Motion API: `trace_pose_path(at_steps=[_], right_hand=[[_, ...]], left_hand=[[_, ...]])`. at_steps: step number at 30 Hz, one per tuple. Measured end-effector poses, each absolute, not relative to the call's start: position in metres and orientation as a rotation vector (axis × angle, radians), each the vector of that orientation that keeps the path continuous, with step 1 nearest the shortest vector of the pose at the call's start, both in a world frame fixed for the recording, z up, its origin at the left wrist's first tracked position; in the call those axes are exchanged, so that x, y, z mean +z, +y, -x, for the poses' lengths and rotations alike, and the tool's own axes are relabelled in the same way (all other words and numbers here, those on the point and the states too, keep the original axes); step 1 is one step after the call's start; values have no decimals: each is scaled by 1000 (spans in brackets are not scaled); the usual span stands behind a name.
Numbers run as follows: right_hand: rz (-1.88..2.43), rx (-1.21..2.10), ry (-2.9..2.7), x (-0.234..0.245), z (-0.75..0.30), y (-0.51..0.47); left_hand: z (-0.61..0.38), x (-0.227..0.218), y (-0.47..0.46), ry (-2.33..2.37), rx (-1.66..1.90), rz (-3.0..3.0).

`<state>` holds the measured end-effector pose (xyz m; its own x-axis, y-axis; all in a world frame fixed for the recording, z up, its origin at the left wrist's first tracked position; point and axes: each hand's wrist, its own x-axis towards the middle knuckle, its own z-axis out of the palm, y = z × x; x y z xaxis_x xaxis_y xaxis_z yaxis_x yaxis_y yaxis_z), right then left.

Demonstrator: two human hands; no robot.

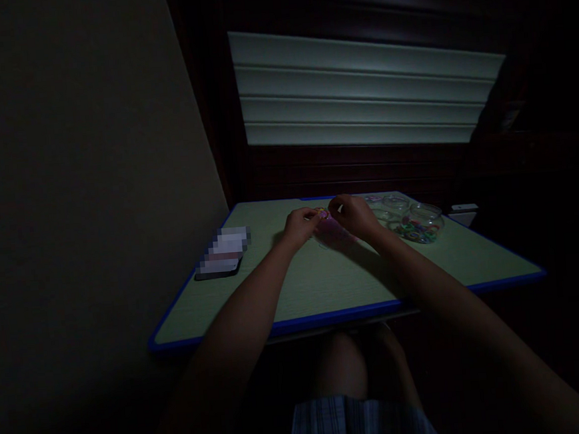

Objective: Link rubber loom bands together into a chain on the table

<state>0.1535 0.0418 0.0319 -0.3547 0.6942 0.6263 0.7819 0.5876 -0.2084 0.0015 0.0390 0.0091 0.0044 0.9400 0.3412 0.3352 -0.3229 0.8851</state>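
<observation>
My left hand (300,227) is over the far middle of the table, thumb and fingers pinched on a small colourful piece (322,212) with yellow and purple in it. It may be a small elastic band, but the light is too dim to be sure. My right hand (353,214) is close beside it, fingers curled together near the same piece. Whatever the right fingertips hold, if anything, is hidden. Under and between both hands shows a pink item (331,228), partly covered by the right hand and its shadow.
Right of my hands stands a clear jar (426,225) holding several colourful small rings. Other clear containers (395,203) are behind it. A phone-like device (219,254), its screen blurred out, lies at the left. The pale green table (296,297) has a blue edge; a wall borders the left.
</observation>
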Motion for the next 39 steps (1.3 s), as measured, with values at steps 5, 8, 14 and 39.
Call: trace_pose_path(at_steps=[5, 8, 14, 39], right_hand=[[1163, -122, -2019, 29, -155, 47], [1144, -63, -1990, 28, -155, 49], [1116, 14, -1965, 27, -154, 52], [1060, 515, -1924, 21, -152, 62]], left_hand=[[-1, 8, 39, 1356, 1341, -1689], [-1, 7, 40, 1367, 1337, -1691], [-1, 8, 37, 1362, 1319, -1694], [-3, 9, 36, 1321, 1323, -1670]])
